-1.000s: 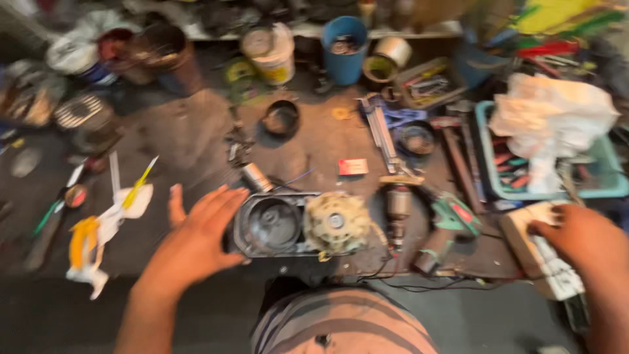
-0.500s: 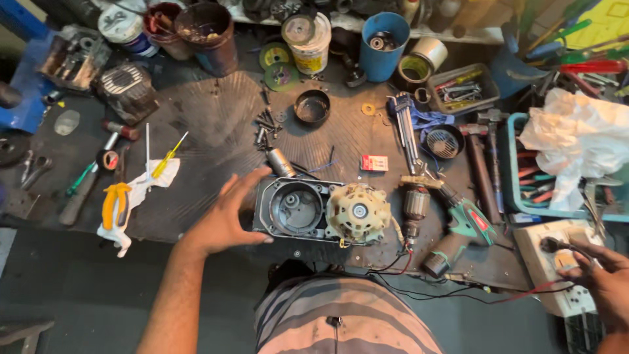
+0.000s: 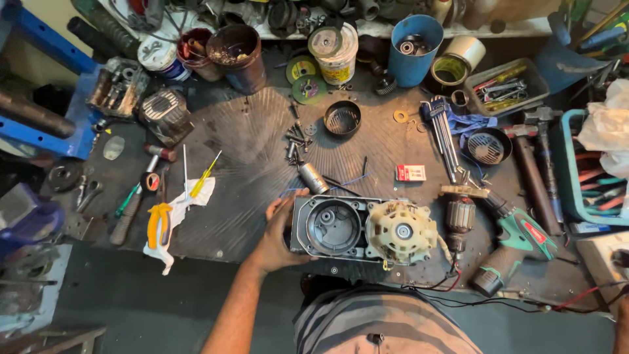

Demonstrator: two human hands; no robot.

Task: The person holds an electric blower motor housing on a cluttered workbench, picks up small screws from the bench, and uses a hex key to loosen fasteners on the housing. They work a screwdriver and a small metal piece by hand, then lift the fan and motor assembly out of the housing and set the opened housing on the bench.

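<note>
The left hand grips the left end of a grey motor housing that lies on the dark desk, close to the front edge. The thumb lies on the top corner of the housing and the other fingers are curled around its left side, so the fingers are closed on the housing. The housing has a big round opening in the middle. Touching the right side of the housing sits a cream-coloured stator with copper windings. To the right of the stator stands a rotor, and further right lies a green power tool body with red and black wires running from it along the front edge of the desk.

Just above the housing lies a small metal cylinder, and above that a group of dark screws. Up and right of the housing is a small red box. Well to the left of the housing lie a yellow screwdriver and yellow-handled pliers on a white cloth.

Of the right hand only a small part shows at the right border, far right of the housing; I cannot tell how its fingers are.
</note>
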